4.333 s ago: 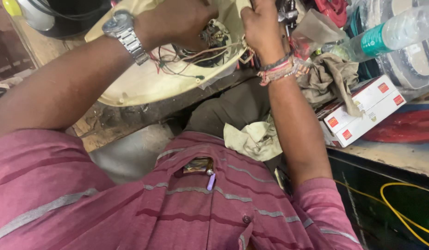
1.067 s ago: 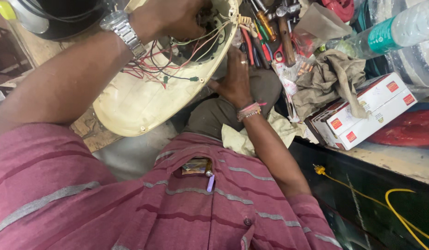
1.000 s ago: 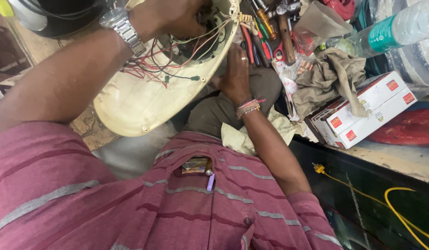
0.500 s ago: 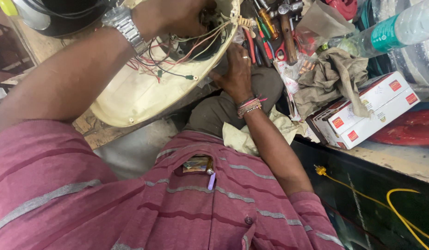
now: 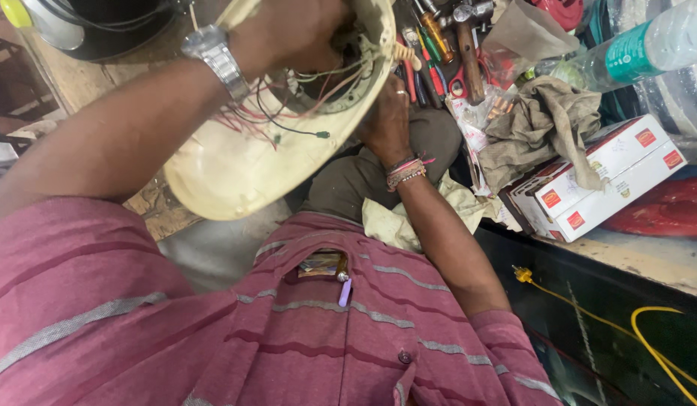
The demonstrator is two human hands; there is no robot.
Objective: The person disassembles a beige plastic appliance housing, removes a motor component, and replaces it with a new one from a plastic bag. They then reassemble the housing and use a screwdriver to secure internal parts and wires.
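The left hand (image 5: 288,34) is closed on the far rim of a cream plastic housing (image 5: 235,162), tilted up on the left of the scene with its hollow inside showing red, white and black wires (image 5: 288,101). A metal wristwatch (image 5: 213,56) sits on that wrist. The right hand (image 5: 386,113) presses against the housing's right edge, fingers curled; whether it grips anything I cannot tell. Thread bracelets (image 5: 405,171) circle its wrist.

On the right, 2 white rectangular boxes (image 5: 604,180) with small red labels lie stacked side by side on the bench, a grey-brown rag (image 5: 544,124) draped over their far end. Far right lies a clear plastic bottle (image 5: 656,41) with a teal label band. Screwdrivers and a hammer (image 5: 468,45) lie far of the hand. A yellow cable (image 5: 649,338) runs near right.
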